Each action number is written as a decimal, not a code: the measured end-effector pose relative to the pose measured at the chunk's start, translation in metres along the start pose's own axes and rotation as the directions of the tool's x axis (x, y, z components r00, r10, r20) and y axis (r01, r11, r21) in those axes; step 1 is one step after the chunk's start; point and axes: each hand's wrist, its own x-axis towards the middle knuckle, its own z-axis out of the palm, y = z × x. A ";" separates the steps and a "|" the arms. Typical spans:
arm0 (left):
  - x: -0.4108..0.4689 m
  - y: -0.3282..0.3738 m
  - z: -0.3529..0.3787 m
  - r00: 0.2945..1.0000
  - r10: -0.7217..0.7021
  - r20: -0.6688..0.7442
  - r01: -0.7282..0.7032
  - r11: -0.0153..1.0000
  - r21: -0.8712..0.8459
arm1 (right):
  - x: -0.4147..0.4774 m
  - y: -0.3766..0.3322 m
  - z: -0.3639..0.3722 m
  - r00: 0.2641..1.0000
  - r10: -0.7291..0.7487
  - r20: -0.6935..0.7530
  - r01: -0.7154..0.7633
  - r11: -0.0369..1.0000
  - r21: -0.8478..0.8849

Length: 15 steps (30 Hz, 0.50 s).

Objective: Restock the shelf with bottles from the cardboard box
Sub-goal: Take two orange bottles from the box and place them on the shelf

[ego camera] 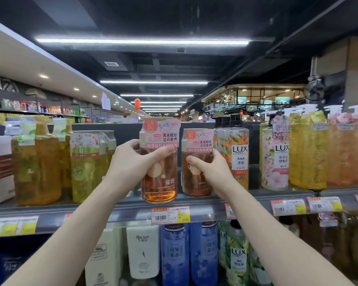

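Two amber bottles with pink paper collars stand at the front of the top shelf [211, 205]. My left hand [132, 162] grips the nearer amber bottle [159, 188] around its middle, its base at the shelf's front edge. My right hand [211, 168] wraps the second amber bottle [192, 182], which sits a little further back and to the right. Both arms reach up from below. The cardboard box is out of view.
Yellow bottles [85, 168] stand left of the gap and LUX bottles [236, 153] right of it. Price tags [170, 215] line the shelf rail. Blue and white bottles [174, 252] fill the shelf below. An aisle runs back behind the shelf.
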 end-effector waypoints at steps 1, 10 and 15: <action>0.002 -0.002 -0.001 1.000 -0.001 0.001 0.001 1.000 -0.002 | 0.002 0.000 0.000 1.000 0.009 0.016 -0.009 1.000 -0.029; 0.013 -0.020 -0.006 0.999 0.022 0.028 -0.021 0.999 -0.028 | 0.005 0.005 0.009 0.995 0.067 -0.079 -0.093 0.915 -0.393; 0.014 -0.024 -0.007 0.999 0.028 0.037 -0.027 0.999 -0.029 | 0.013 0.008 0.015 0.993 0.066 -0.094 -0.102 0.885 -0.453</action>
